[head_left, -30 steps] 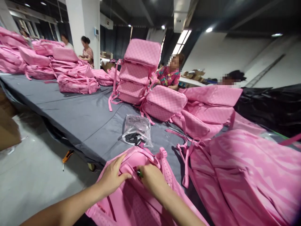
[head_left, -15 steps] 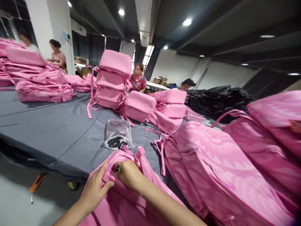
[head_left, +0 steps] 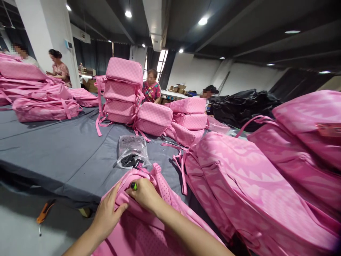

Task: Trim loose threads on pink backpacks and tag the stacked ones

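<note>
A pink backpack (head_left: 138,231) lies in front of me at the table's edge, its dotted strap side towards me. My left hand (head_left: 108,209) rests along the left side of its upper part, fingers stretched out and thumb apart. Closed around a small black-and-green-ended tool (head_left: 134,186) is my right hand (head_left: 145,195), pressed to the pink fabric near the top. The tool's working end is hidden, so its kind cannot be made out. Just beyond the backpack sits a clear plastic bag (head_left: 133,147) with black pieces inside.
Large pink backpacks (head_left: 239,177) lie close on my right. Pink bags (head_left: 122,90) stand stacked farther back, with another pile (head_left: 45,106) at left. Black sheeting (head_left: 242,106) is behind. An orange-handled tool (head_left: 44,212) shows below the grey-covered table (head_left: 66,149). Several people work beyond.
My view has shifted slightly. The right hand has turned a little, and more of the tool's green part shows. My left hand stays on the backpack.
</note>
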`<action>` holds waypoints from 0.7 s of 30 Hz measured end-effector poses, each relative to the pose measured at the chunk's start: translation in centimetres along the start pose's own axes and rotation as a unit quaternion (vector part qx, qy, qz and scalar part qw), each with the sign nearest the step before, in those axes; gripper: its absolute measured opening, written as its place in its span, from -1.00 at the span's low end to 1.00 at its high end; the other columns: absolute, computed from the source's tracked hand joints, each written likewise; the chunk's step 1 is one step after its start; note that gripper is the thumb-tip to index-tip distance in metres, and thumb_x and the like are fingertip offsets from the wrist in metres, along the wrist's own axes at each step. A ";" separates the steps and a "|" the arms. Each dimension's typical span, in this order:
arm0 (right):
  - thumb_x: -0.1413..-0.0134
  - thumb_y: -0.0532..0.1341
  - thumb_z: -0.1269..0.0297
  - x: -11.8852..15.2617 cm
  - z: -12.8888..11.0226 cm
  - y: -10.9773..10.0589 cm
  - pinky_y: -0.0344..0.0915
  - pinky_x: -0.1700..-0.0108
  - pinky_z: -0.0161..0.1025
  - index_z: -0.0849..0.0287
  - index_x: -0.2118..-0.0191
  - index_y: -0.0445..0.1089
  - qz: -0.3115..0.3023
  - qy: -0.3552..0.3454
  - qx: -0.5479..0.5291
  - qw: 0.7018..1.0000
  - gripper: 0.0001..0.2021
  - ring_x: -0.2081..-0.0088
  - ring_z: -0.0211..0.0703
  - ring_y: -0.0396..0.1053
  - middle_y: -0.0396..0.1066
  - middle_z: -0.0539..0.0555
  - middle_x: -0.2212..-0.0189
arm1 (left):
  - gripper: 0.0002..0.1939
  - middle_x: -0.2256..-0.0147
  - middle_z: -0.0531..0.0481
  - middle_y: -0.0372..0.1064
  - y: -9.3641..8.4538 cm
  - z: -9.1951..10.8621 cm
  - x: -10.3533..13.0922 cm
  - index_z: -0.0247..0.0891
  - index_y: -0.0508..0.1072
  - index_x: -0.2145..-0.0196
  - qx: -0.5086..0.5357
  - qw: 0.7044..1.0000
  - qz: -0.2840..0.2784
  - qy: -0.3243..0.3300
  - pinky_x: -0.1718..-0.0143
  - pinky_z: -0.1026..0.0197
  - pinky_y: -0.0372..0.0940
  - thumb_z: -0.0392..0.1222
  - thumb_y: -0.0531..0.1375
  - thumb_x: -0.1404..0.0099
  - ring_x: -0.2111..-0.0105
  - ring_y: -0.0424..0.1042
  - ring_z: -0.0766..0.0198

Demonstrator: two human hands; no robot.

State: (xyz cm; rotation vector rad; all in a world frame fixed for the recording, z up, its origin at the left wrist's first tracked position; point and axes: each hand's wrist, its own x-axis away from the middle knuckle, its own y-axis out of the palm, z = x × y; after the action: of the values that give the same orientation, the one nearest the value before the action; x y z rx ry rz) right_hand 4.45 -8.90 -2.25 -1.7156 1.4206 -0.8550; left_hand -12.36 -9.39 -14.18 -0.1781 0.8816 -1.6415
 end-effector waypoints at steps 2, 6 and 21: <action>-0.03 0.24 0.36 -0.1 -0.2 0.0 0.29 0.28 -0.33 0.14 0.26 0.58 -0.001 0.028 0.026 0.999 -0.83 0.29 -0.14 0.51 0.60 0.08 0.31 | -0.39 -0.22 -0.20 0.26 0.0 0.2 0.0 -0.28 0.23 -0.27 -0.005 1.000 -0.005 -0.006 -0.21 -0.04 0.26 -0.05 0.10 -0.31 -0.21 0.30 0.05; -0.07 0.21 0.29 -0.3 -0.5 -0.2 0.30 0.29 -0.28 0.14 0.25 0.58 -0.012 0.042 0.089 0.995 -0.80 0.28 -0.06 0.53 0.60 0.14 0.30 | -0.37 -0.26 -0.17 0.21 -0.3 1.1 -0.3 -0.24 0.14 -0.32 -0.001 1.000 -0.019 -0.008 -0.25 0.03 0.21 -0.14 0.08 -0.31 -0.24 0.26 0.12; 0.07 0.18 0.35 0.0 -0.5 1.1 0.30 0.31 -0.29 0.17 0.32 0.58 0.006 0.065 0.083 0.994 -0.78 0.28 -0.02 0.55 0.60 0.15 0.32 | -0.39 -0.24 -0.14 0.25 1.2 -1.3 0.2 -0.27 0.16 -0.31 -0.050 0.998 0.016 0.042 -0.21 0.13 0.26 -0.18 0.05 -0.32 -0.21 0.30 0.15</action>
State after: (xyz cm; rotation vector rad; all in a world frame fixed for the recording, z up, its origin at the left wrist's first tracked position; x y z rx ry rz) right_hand 3.49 -9.07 -2.95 -1.5486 1.3995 -1.0640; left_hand -12.23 -9.02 -15.92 -0.1636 1.0263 -1.5864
